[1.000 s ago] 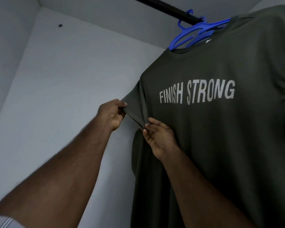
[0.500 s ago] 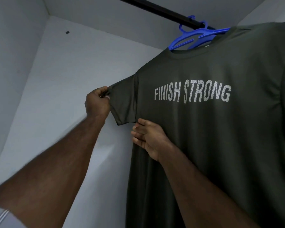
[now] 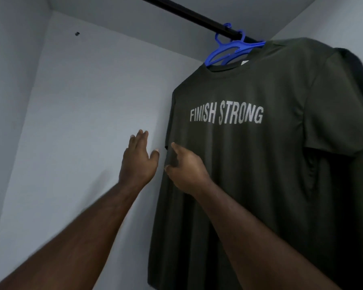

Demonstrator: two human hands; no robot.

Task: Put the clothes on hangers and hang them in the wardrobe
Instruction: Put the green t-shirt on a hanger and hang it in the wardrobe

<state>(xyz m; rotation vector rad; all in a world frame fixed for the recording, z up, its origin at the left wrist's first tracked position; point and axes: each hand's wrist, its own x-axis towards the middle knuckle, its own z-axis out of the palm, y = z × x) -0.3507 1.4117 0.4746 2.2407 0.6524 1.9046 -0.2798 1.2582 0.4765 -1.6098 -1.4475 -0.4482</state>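
The dark green T-shirt (image 3: 249, 164) hung on a blue hanger (image 3: 228, 51) from the black wardrobe rail (image 3: 187, 14); judged light, soft and limp, best taken at a sleeve hem or shoulder seam. The left hand (image 3: 137, 162) was raised just beside the shirt's edge, fingers straight, holding nothing; the right hand (image 3: 187, 168) lay against the near sleeve, fingers loosely bent, apparently gripping nothing.

Two bare arms come up from the bottom of the view. No sleeve shows on either one, and the wrists wear no watch or band. The left hand (image 3: 137, 162) has no rings on its fingers. The right hand (image 3: 187, 170) has none either. The fingernails are short and pale.
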